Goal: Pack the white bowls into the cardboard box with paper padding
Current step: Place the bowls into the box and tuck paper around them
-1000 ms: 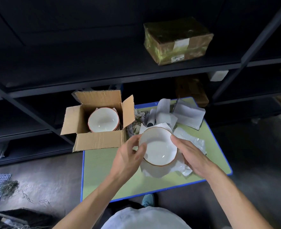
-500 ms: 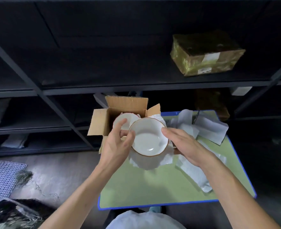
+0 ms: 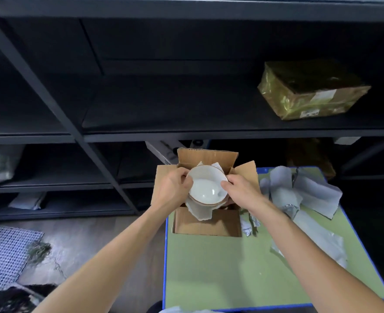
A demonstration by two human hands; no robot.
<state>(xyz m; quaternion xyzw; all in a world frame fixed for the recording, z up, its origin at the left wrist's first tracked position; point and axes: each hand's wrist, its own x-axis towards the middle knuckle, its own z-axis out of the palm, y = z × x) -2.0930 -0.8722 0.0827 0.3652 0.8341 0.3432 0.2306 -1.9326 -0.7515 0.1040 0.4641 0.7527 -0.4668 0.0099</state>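
Note:
A white bowl (image 3: 207, 187) with a brown rim sits between my two hands, right over the open cardboard box (image 3: 207, 223). My left hand (image 3: 172, 190) grips its left rim and my right hand (image 3: 239, 189) grips its right rim. A sheet of white paper (image 3: 200, 211) hangs under the bowl and over the box's near side. A second brown rim shows just beneath the held bowl. More paper (image 3: 217, 166) pokes up inside the box at the back.
The box stands at the far left corner of a green table (image 3: 220, 267) with a blue edge. Crumpled paper sheets (image 3: 299, 193) lie on the table's right side. Dark metal shelving (image 3: 186, 132) stands behind, with a wrapped parcel (image 3: 310, 91) on it.
Both hands carried the bowl and its paper from over the table to the left and away, until it is over the box opening. The camera view shifted left as well.

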